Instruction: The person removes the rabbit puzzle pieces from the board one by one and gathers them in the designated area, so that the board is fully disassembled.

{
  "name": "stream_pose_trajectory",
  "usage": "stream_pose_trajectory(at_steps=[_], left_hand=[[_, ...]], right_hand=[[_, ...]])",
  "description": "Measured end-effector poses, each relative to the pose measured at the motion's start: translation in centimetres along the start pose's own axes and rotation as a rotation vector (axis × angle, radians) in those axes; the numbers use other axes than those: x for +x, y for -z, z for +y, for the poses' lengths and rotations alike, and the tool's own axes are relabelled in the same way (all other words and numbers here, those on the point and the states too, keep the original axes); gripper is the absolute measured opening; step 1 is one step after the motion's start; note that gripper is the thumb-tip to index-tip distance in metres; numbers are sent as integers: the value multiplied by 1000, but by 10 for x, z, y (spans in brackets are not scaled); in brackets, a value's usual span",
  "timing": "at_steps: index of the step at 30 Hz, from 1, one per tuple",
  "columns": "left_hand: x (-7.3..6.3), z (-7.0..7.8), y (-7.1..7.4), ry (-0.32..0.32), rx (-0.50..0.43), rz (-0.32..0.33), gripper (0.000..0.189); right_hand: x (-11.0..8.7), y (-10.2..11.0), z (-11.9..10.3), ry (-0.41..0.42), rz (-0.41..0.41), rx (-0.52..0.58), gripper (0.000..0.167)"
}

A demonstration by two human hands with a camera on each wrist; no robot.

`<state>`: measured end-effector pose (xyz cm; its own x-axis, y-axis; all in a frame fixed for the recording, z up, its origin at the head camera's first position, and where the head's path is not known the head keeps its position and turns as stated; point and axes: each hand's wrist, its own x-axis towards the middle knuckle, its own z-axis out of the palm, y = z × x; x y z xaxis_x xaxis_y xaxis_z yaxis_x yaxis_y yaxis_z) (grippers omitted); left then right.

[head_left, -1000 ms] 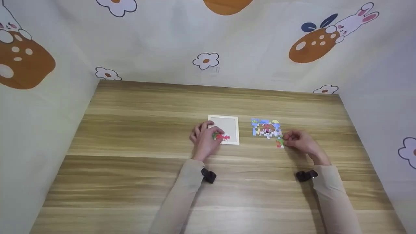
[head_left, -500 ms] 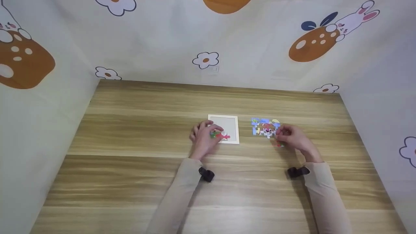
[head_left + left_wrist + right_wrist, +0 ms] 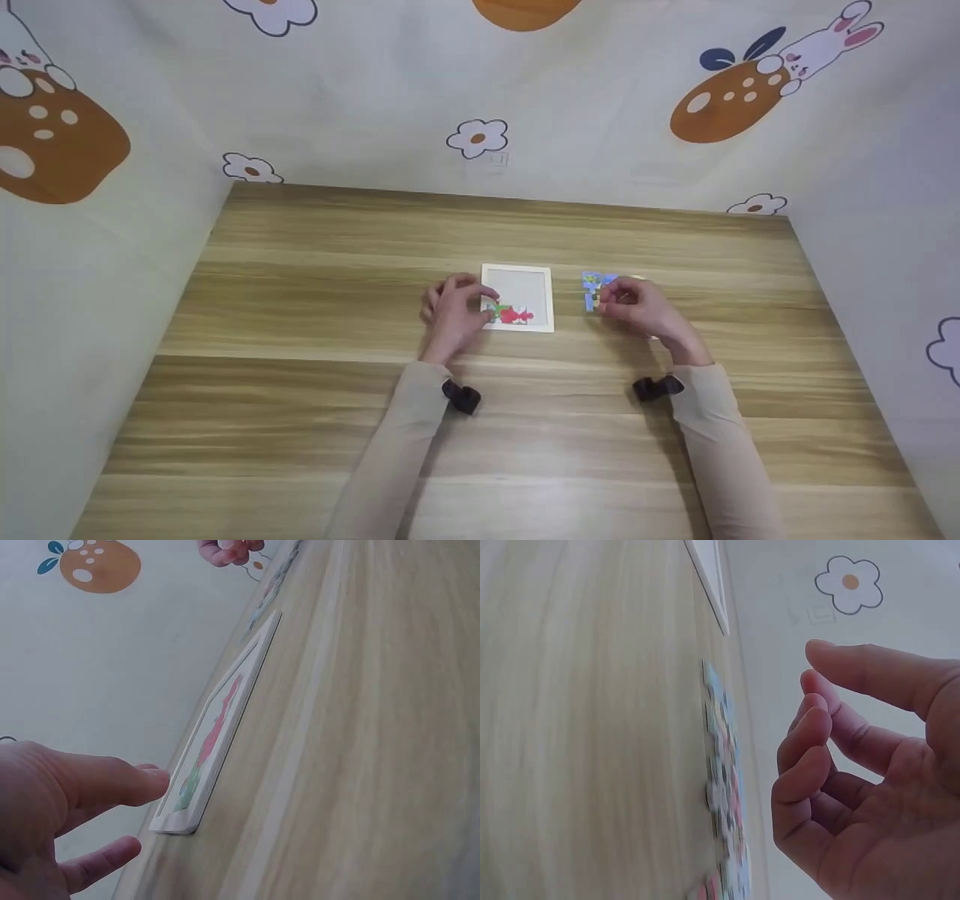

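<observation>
A shallow white square frame (image 3: 550, 300) lies on the table, with red and green jigsaw pieces (image 3: 513, 315) along its near side. My left hand (image 3: 452, 315) is at the frame's left edge, thumb and forefinger spread apart and holding nothing; in the left wrist view its thumb (image 3: 142, 784) overlaps the rim. To the right of the frame lie jigsaw pieces (image 3: 591, 280), mostly blue where visible. Over them hovers my right hand (image 3: 643, 307), hiding most of them. In the right wrist view its fingers (image 3: 802, 787) are loosely bent, with a gap to the thumb and nothing between.
The wood-grain table (image 3: 300, 300) is bordered by pale walls (image 3: 360, 97) printed with flowers and rabbits. A black wrist camera (image 3: 461, 396) sits on the left sleeve, another black camera (image 3: 658, 388) on the right one.
My right hand has moved left from the right edge of the loose pieces to over them. My left hand has drawn back slightly left, uncovering more of the red and green pieces.
</observation>
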<state>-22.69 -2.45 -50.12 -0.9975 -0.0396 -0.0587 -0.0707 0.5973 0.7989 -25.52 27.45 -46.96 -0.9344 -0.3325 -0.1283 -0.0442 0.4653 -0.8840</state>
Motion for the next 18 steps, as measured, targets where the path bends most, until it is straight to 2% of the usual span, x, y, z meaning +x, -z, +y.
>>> stream_pose_trajectory(at_steps=[7,13,18], left_hand=[[1,-6,-1,-38,6,-21,23],[1,-7,0,-32,5,-33,22],[0,-8,0,-30,2,-33,23]], right_hand=[[11,-21,-11,36,-48,-1,19],[9,-38,-44,38,-114,-6,23],[23,-51,-29,39,-137,14,23]])
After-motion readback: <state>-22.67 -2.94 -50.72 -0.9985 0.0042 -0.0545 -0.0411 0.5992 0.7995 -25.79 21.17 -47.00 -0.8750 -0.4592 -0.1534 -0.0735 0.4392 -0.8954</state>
